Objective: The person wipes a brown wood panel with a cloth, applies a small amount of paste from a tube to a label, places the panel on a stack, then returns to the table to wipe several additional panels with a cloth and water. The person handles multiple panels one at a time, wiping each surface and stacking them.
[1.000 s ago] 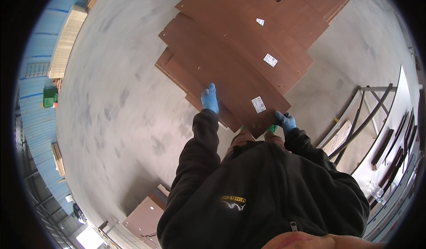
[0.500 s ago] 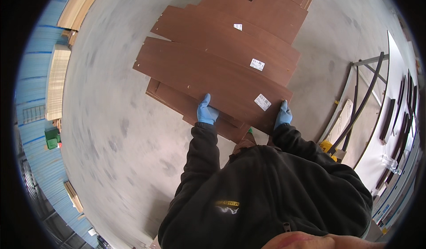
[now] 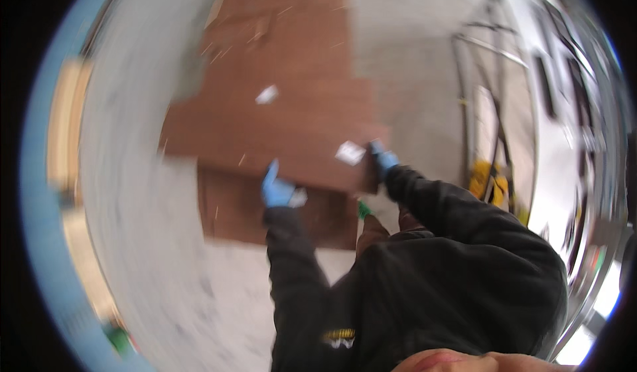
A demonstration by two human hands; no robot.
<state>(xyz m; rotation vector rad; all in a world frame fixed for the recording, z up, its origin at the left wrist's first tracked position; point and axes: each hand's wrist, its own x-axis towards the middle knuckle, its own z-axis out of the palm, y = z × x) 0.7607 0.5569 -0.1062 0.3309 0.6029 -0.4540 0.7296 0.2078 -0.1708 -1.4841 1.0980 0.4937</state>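
Observation:
A long brown wooden panel (image 3: pixel 285 130) with white labels lies across my front, blurred by motion. My left hand (image 3: pixel 276 187), in a blue glove, grips its near edge, the thumb over the top and the fingers underneath. At the panel's right end, my right hand (image 3: pixel 385 159), also blue-gloved, holds the short edge. Below this panel and nearer to me shows another brown panel (image 3: pixel 232 206), with a white label beside my left hand. More brown panels (image 3: pixel 285 7) stretch away on the far side.
On the right are a metal frame (image 3: pixel 464 93), a yellow object (image 3: pixel 488 183) and a white surface (image 3: pixel 544 153) bearing dark strips. Pale timber stacks (image 3: pixel 68 126) stand at the left by a blue wall (image 3: pixel 36 193). The grey floor (image 3: pixel 146 93) lies between.
The view has swung and blurred. The panels now sit further left and more level in the picture. Both hands have shifted left with the held panel, and more of the panel beneath shows.

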